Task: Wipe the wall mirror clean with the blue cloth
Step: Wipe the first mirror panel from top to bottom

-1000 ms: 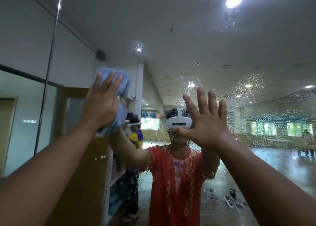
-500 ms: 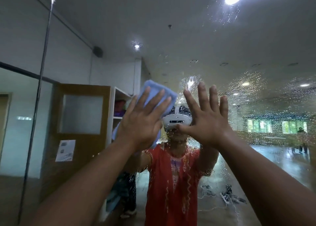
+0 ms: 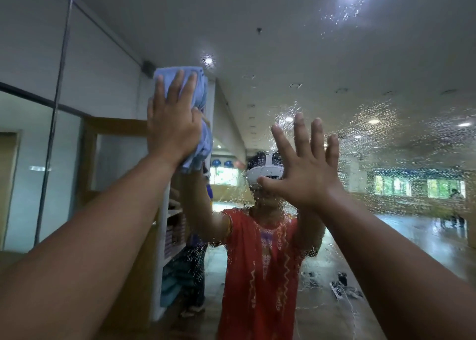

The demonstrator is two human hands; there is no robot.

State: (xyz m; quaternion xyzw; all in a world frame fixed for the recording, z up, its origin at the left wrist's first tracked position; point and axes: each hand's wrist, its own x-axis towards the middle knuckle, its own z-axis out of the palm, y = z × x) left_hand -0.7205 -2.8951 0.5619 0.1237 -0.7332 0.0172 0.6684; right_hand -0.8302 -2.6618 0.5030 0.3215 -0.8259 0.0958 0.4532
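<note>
Blue cloth [image 3: 201, 96] under flat left grip [image 3: 172, 126]; mirror [image 3: 401, 143] wet.

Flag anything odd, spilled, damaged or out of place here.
Nothing damaged or askew, but water droplets speckle the wall mirror at centre and right, not yet wiped; the left hand presses the blue cloth on the clearer left side.
</note>
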